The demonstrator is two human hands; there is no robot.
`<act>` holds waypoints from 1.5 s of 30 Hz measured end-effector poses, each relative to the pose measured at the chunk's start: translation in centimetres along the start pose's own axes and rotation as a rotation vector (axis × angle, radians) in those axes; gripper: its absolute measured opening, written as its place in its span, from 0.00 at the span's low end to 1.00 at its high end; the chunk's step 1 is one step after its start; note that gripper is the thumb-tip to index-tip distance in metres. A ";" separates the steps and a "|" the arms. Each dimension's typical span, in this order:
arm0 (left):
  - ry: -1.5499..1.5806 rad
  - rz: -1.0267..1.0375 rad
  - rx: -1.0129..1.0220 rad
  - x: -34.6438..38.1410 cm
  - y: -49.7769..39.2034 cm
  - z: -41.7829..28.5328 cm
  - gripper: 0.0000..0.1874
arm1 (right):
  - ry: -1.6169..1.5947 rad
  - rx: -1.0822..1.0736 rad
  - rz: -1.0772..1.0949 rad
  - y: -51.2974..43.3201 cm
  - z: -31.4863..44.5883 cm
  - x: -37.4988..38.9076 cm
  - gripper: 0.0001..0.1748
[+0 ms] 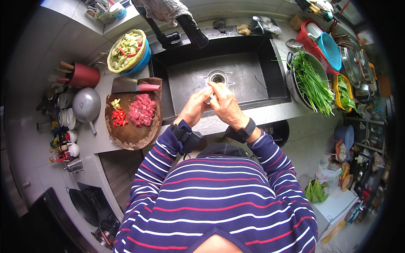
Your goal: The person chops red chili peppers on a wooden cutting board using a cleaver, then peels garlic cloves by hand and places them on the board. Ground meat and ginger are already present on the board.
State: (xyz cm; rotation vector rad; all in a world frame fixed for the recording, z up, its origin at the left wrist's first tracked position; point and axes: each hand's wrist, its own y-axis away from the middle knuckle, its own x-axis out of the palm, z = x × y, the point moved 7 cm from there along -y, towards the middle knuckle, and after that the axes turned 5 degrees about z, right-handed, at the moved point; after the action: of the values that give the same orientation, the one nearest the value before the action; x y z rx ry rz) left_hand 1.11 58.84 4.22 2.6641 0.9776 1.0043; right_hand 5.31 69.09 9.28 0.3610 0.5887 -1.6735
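My left hand [195,107] and my right hand [226,102] meet over the front part of a black sink [186,79], just before its drain [218,77]. Between their bent fingers shows a bit of a small whitish thing [209,99]; the fingers hide most of it, so its kind is unclear. To the left, a round wooden chopping board [133,137] bears raw sliced meat [142,110], chopped red chilies [119,117] and some pale yellow pieces [115,103], perhaps garlic or ginger. Across the board's far edge lies a cleaver [136,86] with a pink handle.
Over the sink's back edge hangs a black faucet [193,31]. A yellow basket [110,64] of cut green vegetables sits in a blue bowl [142,61]. At right, a metal pot [289,79] holds long green stalks [311,82], beside a red basket [308,41]. A wok [84,202] stands lower left.
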 end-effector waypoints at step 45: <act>-0.105 0.001 0.139 -0.3 2.4 -0.4 0.18 | -0.042 0.073 -0.092 1.9 -0.3 1.2 0.14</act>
State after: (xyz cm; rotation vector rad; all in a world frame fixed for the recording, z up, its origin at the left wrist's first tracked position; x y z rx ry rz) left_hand 1.96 56.74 5.20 2.7970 1.0604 0.8145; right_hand 6.87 68.02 8.07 0.3546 0.5205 -1.7896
